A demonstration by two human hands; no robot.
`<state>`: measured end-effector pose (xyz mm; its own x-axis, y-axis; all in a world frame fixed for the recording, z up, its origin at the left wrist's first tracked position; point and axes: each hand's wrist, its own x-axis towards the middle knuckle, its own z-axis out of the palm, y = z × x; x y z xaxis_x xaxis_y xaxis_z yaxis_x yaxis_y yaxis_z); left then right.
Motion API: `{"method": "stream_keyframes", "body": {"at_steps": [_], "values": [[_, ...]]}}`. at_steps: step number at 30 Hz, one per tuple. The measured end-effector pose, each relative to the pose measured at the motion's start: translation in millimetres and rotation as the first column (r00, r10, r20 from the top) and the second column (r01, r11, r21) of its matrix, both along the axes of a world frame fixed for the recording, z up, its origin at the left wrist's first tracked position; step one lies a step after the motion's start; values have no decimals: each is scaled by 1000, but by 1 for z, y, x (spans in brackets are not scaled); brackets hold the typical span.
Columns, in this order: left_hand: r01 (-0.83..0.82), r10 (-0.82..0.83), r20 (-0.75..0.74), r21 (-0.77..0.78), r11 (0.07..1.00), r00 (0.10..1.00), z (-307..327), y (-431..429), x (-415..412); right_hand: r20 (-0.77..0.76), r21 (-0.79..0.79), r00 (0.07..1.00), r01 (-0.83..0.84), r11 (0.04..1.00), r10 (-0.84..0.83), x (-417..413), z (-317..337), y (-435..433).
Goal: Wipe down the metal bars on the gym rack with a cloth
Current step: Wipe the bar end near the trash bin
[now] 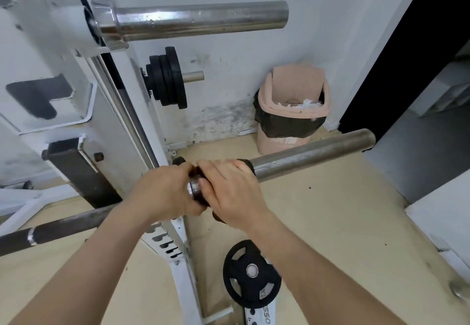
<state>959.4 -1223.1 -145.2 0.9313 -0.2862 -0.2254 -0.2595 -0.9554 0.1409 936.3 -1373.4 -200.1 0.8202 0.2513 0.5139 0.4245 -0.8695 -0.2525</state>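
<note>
A barbell runs across the middle, its thick sleeve [312,155] pointing right and its dark thin shaft [63,228] going left. Both hands meet at the sleeve's collar [194,188]. My right hand [229,192] wraps a dark cloth [248,165] round the sleeve's inner end; part of the cloth hangs below the wrist. My left hand [165,192] curls round the bar just left of the collar. A second chrome bar [198,18] sticks out of the white rack [76,111] higher up.
Black plates [166,80] hang on a peg behind the rack. A pink bin [292,111] with a black liner stands by the wall. A black plate [250,274] sits low in front. A dark doorway edge [407,57] is at right.
</note>
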Motion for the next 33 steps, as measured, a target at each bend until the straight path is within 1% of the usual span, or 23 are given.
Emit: {"method": "stream_keyframes", "body": {"at_steps": [1, 2, 4, 6, 8, 10, 11, 13, 14, 15, 17, 18, 19, 20, 21, 22, 23, 24, 25, 27, 29, 31, 33], "values": [[-9, 9, -46, 8, 1000, 999, 4, -2, 1, -14, -45, 1000, -8, 999, 7, 4, 2, -21], [-14, 16, -80, 19, 1000, 997, 8, -4, 2, -37, -68, 999, 37, 997, -39, 9, 3, -45], [-17, 22, -95, 54, 998, 995, 12, -8, 3, -43, -84, 976, 208, 974, -212, 22, 7, -98], [-6, 11, -52, 97, 995, 999, 9, -9, 1, -79, -116, 931, 346, 931, -356, 32, 10, -152], [-2, 1, 5, 108, 994, 1000, 2, -9, -1, -106, -106, 881, 451, 886, -461, 40, 11, -197], [-13, 9, 47, 96, 995, 999, -2, -10, -4, -126, -19, 806, 581, 814, -578, 47, 9, -212], [-20, 13, 74, 90, 996, 997, -2, -11, -6, -145, 59, 756, 651, 757, -639, 50, 6, -205], [-23, 10, 136, 98, 995, 991, -5, -13, -12, -176, 242, 645, 760, 603, -744, 49, -5, -180], [-31, 13, 169, 106, 994, 986, -6, -14, -15, -209, 299, 609, 785, 543, -766, 45, -10, -169], [-40, 16, 197, 118, 992, 980, -8, -15, -17, -248, 336, 608, 784, 521, -755, 41, -14, -164], [-46, 12, 231, 141, 989, 973, -10, -17, -19, -286, 394, 631, 764, 512, -721, 32, -12, -167], [-46, 10, 238, 143, 989, 971, -10, -18, -19, -306, 427, 618, 769, 476, -724, 34, -10, -177], [-47, 14, 236, 135, 990, 972, -10, -18, -18, -362, 471, 580, 790, 393, -730, 40, -5, -187], [-47, 17, 229, 126, 991, 973, -11, -18, -18, -444, 533, 526, 806, 258, -725, 50, 0, -197], [-46, 17, 226, 124, 991, 974, -11, -18, -17, -549, 592, 472, 802, 78, -689, 61, 7, -206], [-48, 17, 232, 128, 991, 973, -12, -18, -17, -637, 641, 444, 759, -113, -630, 70, 13, -212], [-50, 16, 243, 134, 990, 970, -12, -18, -17, -682, 678, 448, 683, -271, -579, 75, 17, -216], [-49, 13, 250, 138, 989, 968, -13, -19, -17, -685, 713, 476, 594, -373, -552, 77, 19, -217], [-48, 12, 253, 138, 989, 967, -15, -19, -18, -673, 738, 513, 515, -437, -532, 75, 19, -213], [-56, 19, 253, 137, 989, 967, -16, -19, -17, -656, 745, 597, 414, -523, -462, 70, 16, -191], [-62, 27, 249, 132, 989, 968, -16, -19, -16, -622, 733, 687, 342, -588, -376, 58, 13, -151], [-64, 28, 258, 132, 989, 966, -16, -20, -16, -570, 714, 775, 302, -632, -274, 46, 15, -98], [-64, 28, 262, 128, 990, 965, -16, -20, -17, -538, 694, 824, 313, -649, -177, 33, 18, -44]]}}
